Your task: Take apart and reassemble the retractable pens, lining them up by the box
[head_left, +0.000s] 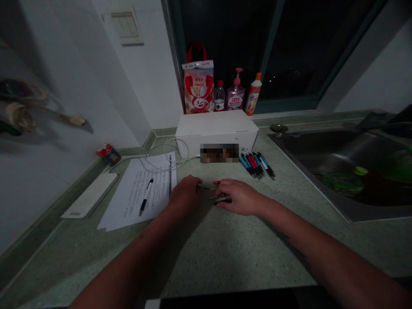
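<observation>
Above the middle of the counter, my left hand [186, 192] is closed, its thumb and fingertips together. Whatever they pinch is too small and dark to make out. Just to its right, my right hand [239, 196] is curled with its fingers bent toward the left one. A small red piece [216, 183], like part of a pen, shows at the right fingertips. A thin pale piece [211, 198] sticks out below it, blurred by the dim light. Right of the hands, several blue, red and white pens [255, 164] lie side by side on the counter.
A white box [219, 123] stands behind the hands, a blurred patch at its front. Left lie printed sheets [128, 189] with a black-and-white pen [146, 196], a white power strip [90, 196] and a cable. A metal sink [309, 171] is at right; bottles [235, 96] line the window.
</observation>
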`<state>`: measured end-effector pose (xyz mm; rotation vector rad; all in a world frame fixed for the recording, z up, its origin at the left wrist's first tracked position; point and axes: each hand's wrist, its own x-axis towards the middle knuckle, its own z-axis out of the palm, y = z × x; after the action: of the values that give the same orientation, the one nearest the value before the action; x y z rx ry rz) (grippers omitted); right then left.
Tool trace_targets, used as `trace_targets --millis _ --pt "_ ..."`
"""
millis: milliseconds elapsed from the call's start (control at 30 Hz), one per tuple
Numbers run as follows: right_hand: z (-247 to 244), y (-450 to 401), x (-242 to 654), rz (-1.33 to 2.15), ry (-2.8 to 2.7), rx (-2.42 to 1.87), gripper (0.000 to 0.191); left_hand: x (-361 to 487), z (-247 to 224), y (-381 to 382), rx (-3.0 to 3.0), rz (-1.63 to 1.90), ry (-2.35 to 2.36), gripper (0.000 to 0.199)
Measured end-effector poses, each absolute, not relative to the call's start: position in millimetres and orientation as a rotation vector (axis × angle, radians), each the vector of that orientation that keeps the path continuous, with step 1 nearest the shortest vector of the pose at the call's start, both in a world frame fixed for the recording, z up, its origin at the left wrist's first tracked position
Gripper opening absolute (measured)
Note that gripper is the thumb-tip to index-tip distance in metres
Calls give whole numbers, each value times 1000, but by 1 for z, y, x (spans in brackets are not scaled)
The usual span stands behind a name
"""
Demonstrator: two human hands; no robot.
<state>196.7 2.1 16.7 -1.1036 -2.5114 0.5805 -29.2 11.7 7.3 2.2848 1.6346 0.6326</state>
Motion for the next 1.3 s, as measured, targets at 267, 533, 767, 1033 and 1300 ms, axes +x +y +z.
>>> trace_targets --millis 267,533,767,1033,1300 --pt "18 1 197 564 -2544 -1102 10 -27 12 13 2218 698 1654 15" --pt "13 8 196 408 -2323 -1248 12 -17 16 8 1843 883 1311 11" --pt "16 7 197 384 -2267 -1172 9 -14 14 8 1712 901 1277 11" --pt "17 7 196 467 -2211 -1214 10 -9 15 6 1639 921 1274 11" --pt "18 5 196 586 -2123 -1253 19 -9 14 4 1662 969 1288 12"
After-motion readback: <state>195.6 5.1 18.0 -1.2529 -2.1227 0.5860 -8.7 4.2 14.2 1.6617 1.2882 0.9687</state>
